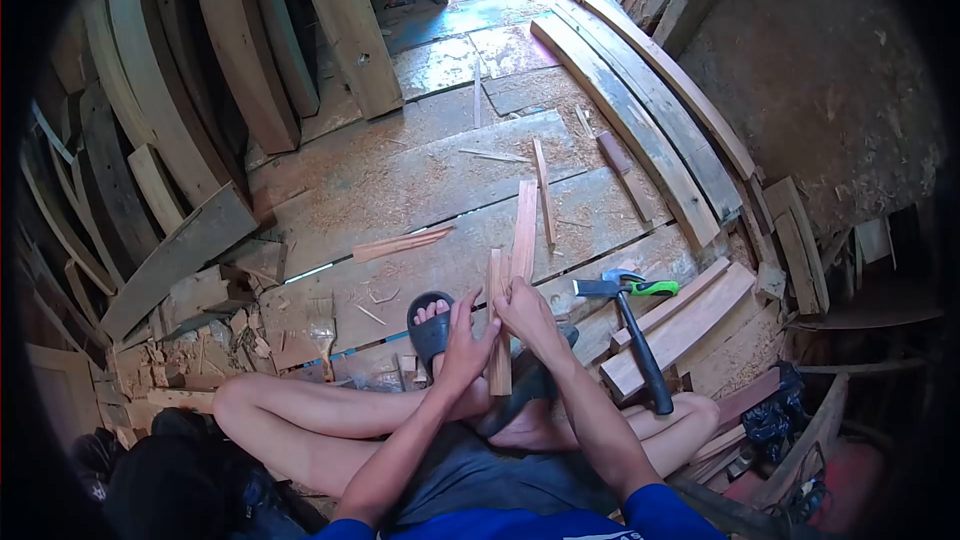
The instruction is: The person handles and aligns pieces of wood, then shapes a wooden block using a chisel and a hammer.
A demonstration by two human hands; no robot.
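Observation:
My left hand (pixel 468 348) is closed on a short wooden strip (pixel 500 375) that stands roughly lengthwise in front of me, between my feet. My right hand (pixel 526 316) grips a second, pinkish wooden strip (pixel 523 225) by its near end, close against the first one. The two hands nearly meet where the strips come together. To the right of my right hand lie a hammer (pixel 645 360) with a black handle and a tool with a green and black handle (pixel 652 288).
Two pale boards (pixel 690 335) lie at my right beside the hammer. Long curved planks (pixel 640 130) rest farther right, and more timbers (pixel 240 40) lean at the left. A split piece of wood (pixel 400 243), a brush (pixel 322 325) and shavings lie on the plank floor (pixel 420 180).

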